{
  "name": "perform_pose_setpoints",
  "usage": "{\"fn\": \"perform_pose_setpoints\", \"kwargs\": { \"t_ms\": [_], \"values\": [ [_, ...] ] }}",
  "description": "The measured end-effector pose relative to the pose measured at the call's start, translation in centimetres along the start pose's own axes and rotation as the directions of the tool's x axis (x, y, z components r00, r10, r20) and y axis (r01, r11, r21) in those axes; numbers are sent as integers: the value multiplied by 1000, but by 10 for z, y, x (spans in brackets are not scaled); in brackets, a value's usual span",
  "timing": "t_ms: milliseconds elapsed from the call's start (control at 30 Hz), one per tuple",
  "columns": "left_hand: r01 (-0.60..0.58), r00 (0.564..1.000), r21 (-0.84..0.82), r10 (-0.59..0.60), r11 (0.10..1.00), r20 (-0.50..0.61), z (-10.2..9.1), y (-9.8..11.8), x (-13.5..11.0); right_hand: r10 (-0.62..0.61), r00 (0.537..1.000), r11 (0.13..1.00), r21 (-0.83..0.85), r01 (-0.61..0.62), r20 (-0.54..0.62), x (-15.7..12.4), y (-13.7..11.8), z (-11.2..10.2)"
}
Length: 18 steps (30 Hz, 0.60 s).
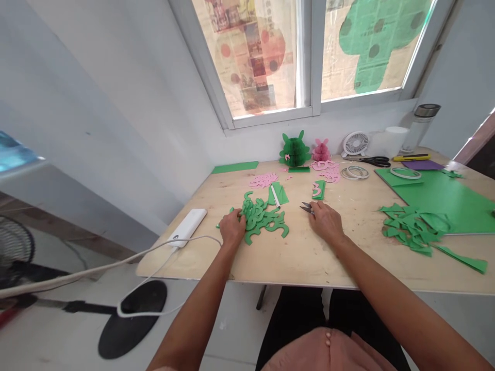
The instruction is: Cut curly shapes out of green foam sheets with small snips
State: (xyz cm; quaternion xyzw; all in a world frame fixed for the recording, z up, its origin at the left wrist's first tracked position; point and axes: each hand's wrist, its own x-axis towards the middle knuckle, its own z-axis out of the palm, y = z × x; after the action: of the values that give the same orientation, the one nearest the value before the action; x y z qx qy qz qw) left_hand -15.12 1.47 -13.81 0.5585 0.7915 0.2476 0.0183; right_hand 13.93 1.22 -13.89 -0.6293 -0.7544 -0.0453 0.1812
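My left hand (232, 228) is at the left side of a pile of curved green paper cutouts (257, 214), its fingers curled round some of the pieces. Bits of green paper stick out beside those fingers. In my right hand (327, 220) is a pair of small scissors (307, 207), the blades pointing left and slightly apart; the handles are hidden by the fingers. A white pen (275, 196) lies on green paper (283, 192) just behind the pile. Beyond my right hand is a folded green piece (319, 189) with a pink curved shape on it.
Pink cutouts (264, 180) lie farther back, near a green paper figure (295, 150) and a pink one (321, 151). Green scraps (412, 229) and a large green sheet (460, 203) are at right. A white power bank (189, 226) with a cable sits at the left edge.
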Motion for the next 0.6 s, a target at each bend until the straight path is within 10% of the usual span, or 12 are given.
{"fn": "perform_pose_setpoints", "kwargs": {
  "t_ms": [600],
  "values": [
    [153, 961, -288, -210, 945, -179, -4, -44, 1, 16, 1000, 1000, 23, -16, -12, 2, 1, 0]
  ]
}}
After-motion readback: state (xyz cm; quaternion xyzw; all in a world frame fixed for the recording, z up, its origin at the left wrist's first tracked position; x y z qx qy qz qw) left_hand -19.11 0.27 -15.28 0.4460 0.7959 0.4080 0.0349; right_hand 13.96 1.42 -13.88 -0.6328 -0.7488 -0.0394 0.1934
